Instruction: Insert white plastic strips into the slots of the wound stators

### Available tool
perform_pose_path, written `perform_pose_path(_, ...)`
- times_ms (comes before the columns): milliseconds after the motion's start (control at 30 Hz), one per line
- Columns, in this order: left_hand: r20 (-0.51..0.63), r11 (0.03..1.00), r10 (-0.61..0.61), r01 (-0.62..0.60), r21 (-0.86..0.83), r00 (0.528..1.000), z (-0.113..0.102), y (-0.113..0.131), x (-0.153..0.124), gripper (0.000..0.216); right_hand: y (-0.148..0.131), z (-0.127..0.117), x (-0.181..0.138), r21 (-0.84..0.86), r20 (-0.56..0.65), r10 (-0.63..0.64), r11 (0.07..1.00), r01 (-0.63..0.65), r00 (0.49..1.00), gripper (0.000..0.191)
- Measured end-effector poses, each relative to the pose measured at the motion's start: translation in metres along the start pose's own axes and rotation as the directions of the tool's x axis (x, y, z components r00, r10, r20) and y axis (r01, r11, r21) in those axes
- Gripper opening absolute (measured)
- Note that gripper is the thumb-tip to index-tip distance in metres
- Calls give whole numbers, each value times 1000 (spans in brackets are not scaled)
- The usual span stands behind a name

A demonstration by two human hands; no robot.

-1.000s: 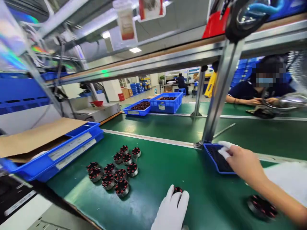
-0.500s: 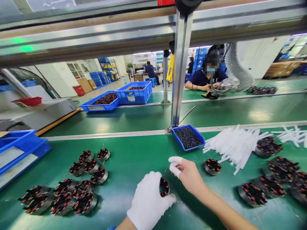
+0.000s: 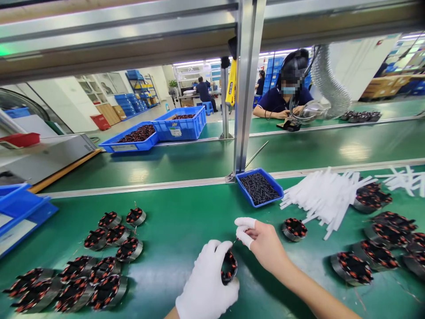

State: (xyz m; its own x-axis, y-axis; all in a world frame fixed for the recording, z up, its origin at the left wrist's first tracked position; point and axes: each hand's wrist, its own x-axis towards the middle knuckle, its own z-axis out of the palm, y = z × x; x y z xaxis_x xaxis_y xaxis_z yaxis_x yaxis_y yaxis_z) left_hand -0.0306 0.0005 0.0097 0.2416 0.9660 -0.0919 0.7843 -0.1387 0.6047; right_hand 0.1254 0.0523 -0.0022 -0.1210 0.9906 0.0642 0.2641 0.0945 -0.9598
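The dark ring with red windings (image 3: pixel 229 268) sits toward the near side of the green surface (image 3: pixel 186 212), gripped from its left by the gloved left hand (image 3: pixel 206 283), fingers over its far rim and thumb at its near one; round, with no long axis, its face seems tilted toward the right hand (image 3: pixel 265 243). That hand is just beyond the ring toward the surface's far right corner, finger and thumb pinched narrow on something too small to tell, while the blue tray (image 3: pixel 269 200) stands farther out by the far edge.
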Motion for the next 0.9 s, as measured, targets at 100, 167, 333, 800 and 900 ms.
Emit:
perform_pose_path(100,10,1000,-25,25,3,1000,0,1,0,54,0,1,0,-7,-2,8,1000,-8,1000,25)
perform_pose_path(167,9,999,-33,33,1,999,0,0,0,54,0,1,0,4,-14,9,1000,-9,1000,24)
perform_pose_path(333,-3,1000,-17,17,-4,1000,2,-2,0,55,3,2,0,33,-20,6,999,-5,1000,24)
perform_pose_path(800,29,1000,-20,20,22,999,-2,3,3,55,5,11,-2,-74,49,-27,997,30,998,26)
perform_pose_path(900,28,1000,-28,28,10,999,-1,0,2,54,1,-2,-1,-164,43,-73,983,80,996,25)
